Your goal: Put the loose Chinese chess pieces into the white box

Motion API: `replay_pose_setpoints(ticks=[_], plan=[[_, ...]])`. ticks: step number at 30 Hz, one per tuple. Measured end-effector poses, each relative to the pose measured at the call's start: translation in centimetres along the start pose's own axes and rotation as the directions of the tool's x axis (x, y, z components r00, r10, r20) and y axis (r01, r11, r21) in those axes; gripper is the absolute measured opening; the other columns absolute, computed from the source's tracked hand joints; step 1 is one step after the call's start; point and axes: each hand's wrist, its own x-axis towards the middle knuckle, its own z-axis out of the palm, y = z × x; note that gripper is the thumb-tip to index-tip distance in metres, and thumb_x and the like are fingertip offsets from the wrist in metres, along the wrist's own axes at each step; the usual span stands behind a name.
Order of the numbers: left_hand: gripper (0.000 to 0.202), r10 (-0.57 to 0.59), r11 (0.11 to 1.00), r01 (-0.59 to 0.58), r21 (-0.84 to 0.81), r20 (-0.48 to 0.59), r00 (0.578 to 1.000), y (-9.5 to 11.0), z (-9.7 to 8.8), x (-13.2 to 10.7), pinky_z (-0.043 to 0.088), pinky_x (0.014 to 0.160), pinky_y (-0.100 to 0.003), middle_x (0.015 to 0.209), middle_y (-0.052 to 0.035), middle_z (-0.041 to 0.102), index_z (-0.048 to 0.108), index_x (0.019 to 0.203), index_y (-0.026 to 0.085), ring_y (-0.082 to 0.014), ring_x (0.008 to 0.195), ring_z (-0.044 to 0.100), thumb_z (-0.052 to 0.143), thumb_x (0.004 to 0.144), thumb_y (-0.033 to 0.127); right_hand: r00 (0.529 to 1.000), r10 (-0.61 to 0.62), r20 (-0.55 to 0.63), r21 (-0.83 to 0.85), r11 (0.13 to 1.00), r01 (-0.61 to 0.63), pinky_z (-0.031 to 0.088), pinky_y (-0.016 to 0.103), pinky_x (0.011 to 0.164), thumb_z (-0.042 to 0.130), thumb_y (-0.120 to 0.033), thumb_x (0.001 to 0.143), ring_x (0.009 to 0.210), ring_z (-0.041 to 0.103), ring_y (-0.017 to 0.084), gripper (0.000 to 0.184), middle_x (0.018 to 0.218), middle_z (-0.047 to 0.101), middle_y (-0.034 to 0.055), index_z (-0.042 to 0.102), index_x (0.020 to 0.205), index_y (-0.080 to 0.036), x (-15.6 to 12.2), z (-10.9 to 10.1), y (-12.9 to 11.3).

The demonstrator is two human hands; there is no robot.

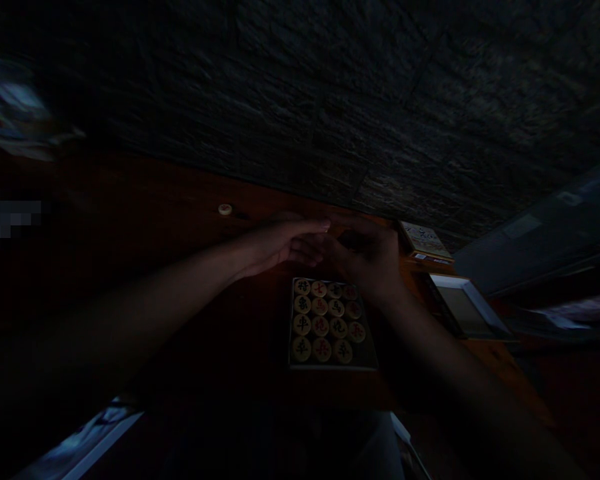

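In the dim head view my left hand (295, 241) and my right hand (370, 257) meet above the far edge of a shallow box (365, 361). The fingertips of both hands come together, thumbs and fingers bent inward as in a pinch. Whatever lies between them is hidden in the dark. Inside the box, round Chinese chess pieces (321, 306) lie face up in rows, marked in red or black characters. The near right corner of the box shows its bare bottom. A single chess piece (225, 209) rests on the table, left of and beyond my left hand.
On the right of the wooden table (190, 200) lie a closed printed box (425, 241) and an open, pale-lined box part (465, 307). A stone wall (300, 100) rises behind the table. Blurred bright items (15, 100) sit at the far left.
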Motion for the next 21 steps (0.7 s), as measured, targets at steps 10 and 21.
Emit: replay_pose_setpoints(ticks=[10,21], plan=[[0.023,0.001,1.0,-0.001,-0.03,-0.01,1.0,0.08,0.23,-0.03,0.062,0.068,-0.031,0.081,-0.0086,0.08,0.077,0.088,0.012,-0.0179,0.067,0.075,0.08,0.092,0.035,0.999,-0.046,0.008,-0.037,0.998,0.046,0.042,0.025,0.049,0.085,-0.031,0.086,0.055,0.057,0.011,0.031,0.083,0.077,0.002,0.083,0.115,-0.021,-0.04,0.01,0.37],[0.016,0.013,1.0,-0.014,-0.019,-0.029,1.0,-0.03,0.15,0.03,0.06,0.075,-0.028,0.086,-0.0089,0.081,0.079,0.093,0.011,-0.0155,0.074,0.075,0.086,0.088,0.024,0.996,-0.09,-0.01,-0.034,0.995,0.09,0.043,0.023,0.048,0.084,-0.025,0.083,0.054,0.058,0.011,0.027,0.072,0.073,-0.0011,0.082,0.11,-0.02,0.03,-0.08,0.0]])
